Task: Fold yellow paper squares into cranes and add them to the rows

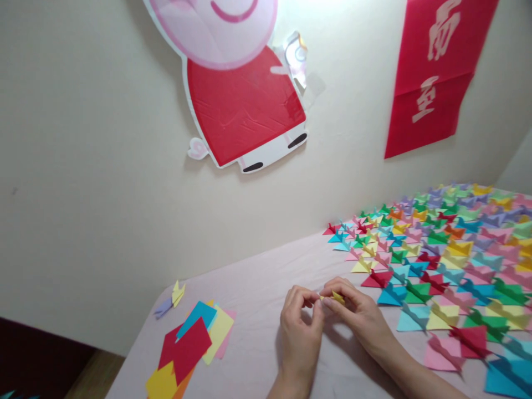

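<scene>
Both hands meet over the pale cloth-covered surface [253,327], fingertips nearly touching. Between them is a small piece of folded yellow paper [338,297], mostly hidden by the fingers. My right hand [353,310] is closed around it, with a yellow point showing by the fingers. My left hand [301,321] pinches at the paper's other end, thumb against forefinger. Close to the right hand stand rows of folded paper cranes [393,293] in many colours, their wings spread.
Loose coloured paper squares [193,349] lie in a pile at the left. Beyond them, a yellow folded piece [178,293] and a purple folded piece [163,307] rest near the edge. A cartoon cutout [249,105] and a red banner [436,83] hang on the wall [103,166].
</scene>
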The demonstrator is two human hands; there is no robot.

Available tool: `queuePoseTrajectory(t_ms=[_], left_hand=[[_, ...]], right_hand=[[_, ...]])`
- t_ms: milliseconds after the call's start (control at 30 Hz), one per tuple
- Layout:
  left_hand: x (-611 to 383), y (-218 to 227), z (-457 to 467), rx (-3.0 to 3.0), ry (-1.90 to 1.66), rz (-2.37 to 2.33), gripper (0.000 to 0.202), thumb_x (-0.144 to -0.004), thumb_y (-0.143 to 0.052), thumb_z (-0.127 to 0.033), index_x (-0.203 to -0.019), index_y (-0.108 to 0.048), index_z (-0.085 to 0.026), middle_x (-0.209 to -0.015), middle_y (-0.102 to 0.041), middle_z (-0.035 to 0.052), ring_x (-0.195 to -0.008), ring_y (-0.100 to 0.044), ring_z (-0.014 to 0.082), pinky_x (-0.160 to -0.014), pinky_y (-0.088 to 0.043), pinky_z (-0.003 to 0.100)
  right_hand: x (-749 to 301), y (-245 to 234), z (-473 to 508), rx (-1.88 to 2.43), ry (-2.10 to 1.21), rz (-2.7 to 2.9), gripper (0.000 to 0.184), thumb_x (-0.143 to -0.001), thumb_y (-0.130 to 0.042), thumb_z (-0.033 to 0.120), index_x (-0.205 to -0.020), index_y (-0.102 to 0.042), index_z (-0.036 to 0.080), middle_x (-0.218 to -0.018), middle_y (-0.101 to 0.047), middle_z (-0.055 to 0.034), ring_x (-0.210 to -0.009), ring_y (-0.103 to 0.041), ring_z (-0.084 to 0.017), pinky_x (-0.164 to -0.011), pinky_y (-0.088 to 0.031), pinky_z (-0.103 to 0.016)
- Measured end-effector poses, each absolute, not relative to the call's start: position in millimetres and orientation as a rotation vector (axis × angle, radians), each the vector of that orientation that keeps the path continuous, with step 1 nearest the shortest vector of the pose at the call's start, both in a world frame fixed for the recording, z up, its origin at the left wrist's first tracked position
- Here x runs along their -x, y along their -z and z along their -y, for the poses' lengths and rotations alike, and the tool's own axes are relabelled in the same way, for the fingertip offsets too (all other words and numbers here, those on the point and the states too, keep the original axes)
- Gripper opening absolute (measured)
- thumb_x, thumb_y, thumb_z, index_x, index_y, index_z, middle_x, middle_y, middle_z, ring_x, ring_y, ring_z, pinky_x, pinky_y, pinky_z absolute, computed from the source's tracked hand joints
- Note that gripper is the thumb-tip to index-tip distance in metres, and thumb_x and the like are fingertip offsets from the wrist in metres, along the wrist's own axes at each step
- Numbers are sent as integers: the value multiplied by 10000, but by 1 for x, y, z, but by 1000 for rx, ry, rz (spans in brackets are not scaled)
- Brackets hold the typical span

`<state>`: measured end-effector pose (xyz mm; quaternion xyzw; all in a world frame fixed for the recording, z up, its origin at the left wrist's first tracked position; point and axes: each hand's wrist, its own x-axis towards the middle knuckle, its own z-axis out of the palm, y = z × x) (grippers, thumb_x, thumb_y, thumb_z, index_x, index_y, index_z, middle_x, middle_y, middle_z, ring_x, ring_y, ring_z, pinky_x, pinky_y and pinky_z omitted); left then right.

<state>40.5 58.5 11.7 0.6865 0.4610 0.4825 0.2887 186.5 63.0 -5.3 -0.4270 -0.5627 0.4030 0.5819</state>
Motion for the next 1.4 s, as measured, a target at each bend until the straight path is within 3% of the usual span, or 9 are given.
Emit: queuePoseTrajectory(t_ms=[367,633,933,1067,1233,1400], left_hand=[[-50,-10,-53,-1734,-1186,-1210,88,-903,-548,-207,-835,-603,-197,-848,-616,8,-797,-580,158,-691,-425,248],[-48,-12,-57,-1604,-1235,-1222,151,-898,-555,-258,-759,-559,-199,-768,-571,-8,-726,-550,154,-663,-408,256],[-52,-4,-55,-1704,-1123,-1277,25,-864,-586,-217,-845,-600,-207,-838,-604,11,-803,-551,179,-737,-416,279],[-54,-2,-57,-1742,-1095,-1268,139,-892,-583,-276,-770,-599,-209,-790,-594,9,-789,-526,179,-727,-399,279],[-49,-3,-64,-1461,-1163,-1209,192,-857,-587,-336,-732,-518,-208,-702,-511,-24,-660,-458,143,-632,-379,253],[-46,-3,-68,-1297,-1208,-1125,267,-817,-635,-397,-716,-476,-207,-663,-464,-42,-612,-423,123,-594,-367,233]], right_hand=[[-185,0,-61,987,-1098,1177,291,-808,-680,471,-712,-600,208,-723,-544,15,-684,-517,-171,-637,-402,-283],[-184,-2,-60,1005,-1172,1198,301,-825,-667,497,-792,-681,198,-768,-590,-7,-744,-548,-189,-687,-427,-295],[-183,-4,-61,1012,-1159,1147,366,-788,-709,527,-677,-590,198,-666,-507,31,-602,-469,-140,-559,-393,-264],[-183,-4,-61,993,-1149,1123,367,-784,-717,538,-687,-618,198,-679,-525,20,-625,-501,-150,-585,-428,-275],[-179,-1,-61,999,-1111,1013,377,-749,-743,568,-905,-651,237,-802,-602,-6,-763,-583,-192,-688,-495,-312],[-180,5,-62,1011,-1152,996,424,-792,-717,533,-1074,-574,251,-751,-569,33,-616,-545,-142,-595,-471,-278]])
